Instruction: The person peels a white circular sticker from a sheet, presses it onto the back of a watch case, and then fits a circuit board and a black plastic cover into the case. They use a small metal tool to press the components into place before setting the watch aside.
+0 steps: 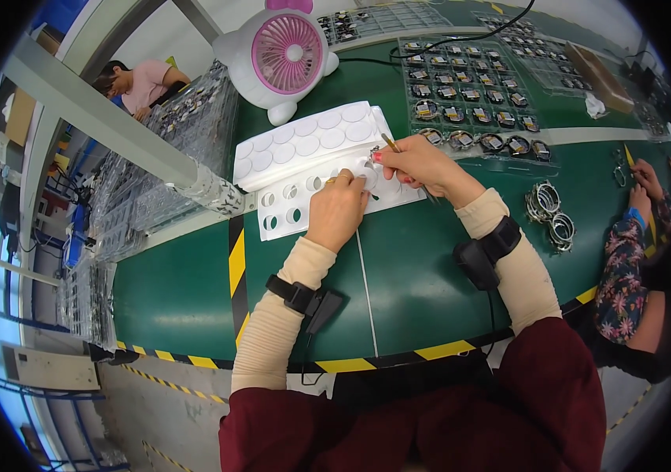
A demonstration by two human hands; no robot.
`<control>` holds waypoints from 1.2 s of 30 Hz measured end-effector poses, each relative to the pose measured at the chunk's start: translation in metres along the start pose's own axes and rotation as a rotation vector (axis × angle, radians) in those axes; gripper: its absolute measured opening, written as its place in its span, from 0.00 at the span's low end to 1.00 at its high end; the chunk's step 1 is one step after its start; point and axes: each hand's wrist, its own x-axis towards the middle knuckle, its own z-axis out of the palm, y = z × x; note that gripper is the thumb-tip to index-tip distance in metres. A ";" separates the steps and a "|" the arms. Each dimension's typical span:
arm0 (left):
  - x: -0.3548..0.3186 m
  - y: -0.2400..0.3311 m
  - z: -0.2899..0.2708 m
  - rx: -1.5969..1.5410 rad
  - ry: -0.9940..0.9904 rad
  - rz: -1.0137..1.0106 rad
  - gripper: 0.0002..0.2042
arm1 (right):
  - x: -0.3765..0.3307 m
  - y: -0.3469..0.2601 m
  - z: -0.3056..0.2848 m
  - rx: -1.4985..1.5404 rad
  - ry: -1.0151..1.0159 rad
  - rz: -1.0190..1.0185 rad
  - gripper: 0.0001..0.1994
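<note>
A white sheet with rows of round cut-outs [281, 207] lies on the green bench in front of me, below a white sheet of round stickers [306, 147]. My left hand [337, 208] rests on the cut-out sheet, its fingers bent and closed against the surface. Just to its right, my right hand [423, 165] is closed around a slim metal tool [390, 143], whose exact kind I cannot make out. Thumb and forefinger are pinched over the sheet's right part. Whatever lies between those fingertips is too small to tell.
A white and pink fan [284, 55] stands behind the sheets. Clear trays of round electronic parts [469, 93] are at the back right. Metal rings [544, 202] lie right of my arm. A co-worker's hands [646, 189] are at far right; another person [147, 85] sits back left.
</note>
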 end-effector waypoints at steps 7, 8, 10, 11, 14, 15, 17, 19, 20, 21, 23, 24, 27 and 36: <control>0.011 -0.005 0.003 -0.147 0.099 -0.094 0.06 | 0.006 0.011 -0.011 0.124 -0.090 0.086 0.11; 0.013 -0.002 0.002 -0.206 0.126 -0.118 0.05 | 0.007 0.014 -0.013 0.160 -0.107 0.109 0.11; 0.013 -0.003 0.001 -0.135 0.076 -0.061 0.05 | 0.010 0.015 -0.013 0.194 -0.129 0.124 0.11; 0.013 -0.003 0.000 -0.069 0.026 -0.002 0.05 | 0.011 0.015 -0.013 0.226 -0.147 0.141 0.11; 0.014 -0.005 0.002 -0.034 0.030 0.009 0.05 | 0.012 0.016 -0.011 0.268 -0.179 0.161 0.11; 0.015 -0.006 0.003 -0.066 0.083 -0.039 0.06 | 0.011 0.017 -0.011 0.277 -0.192 0.165 0.11; 0.016 -0.011 0.005 -0.096 0.137 -0.083 0.06 | 0.014 0.019 -0.010 0.287 -0.205 0.165 0.11; 0.018 -0.014 0.006 -0.236 0.302 -0.212 0.05 | 0.019 0.026 -0.009 0.314 -0.215 0.188 0.12; 0.020 -0.014 0.007 -0.308 0.384 -0.277 0.04 | 0.021 0.029 -0.009 0.328 -0.219 0.201 0.13; 0.020 -0.012 0.008 -0.309 0.384 -0.273 0.04 | 0.023 0.032 -0.009 0.330 -0.216 0.199 0.13; 0.017 -0.005 0.012 -0.205 0.169 -0.055 0.04 | 0.023 0.040 -0.009 0.387 -0.220 0.209 0.11; 0.015 -0.002 0.012 -0.150 0.061 0.052 0.04 | 0.022 0.040 -0.008 0.415 -0.225 0.214 0.11; 0.013 0.004 0.010 -0.100 0.042 0.078 0.04 | 0.020 0.037 -0.009 0.400 -0.285 0.199 0.12; 0.015 0.001 0.022 -0.051 -0.032 0.073 0.06 | -0.007 -0.004 -0.042 -0.313 0.012 -0.323 0.12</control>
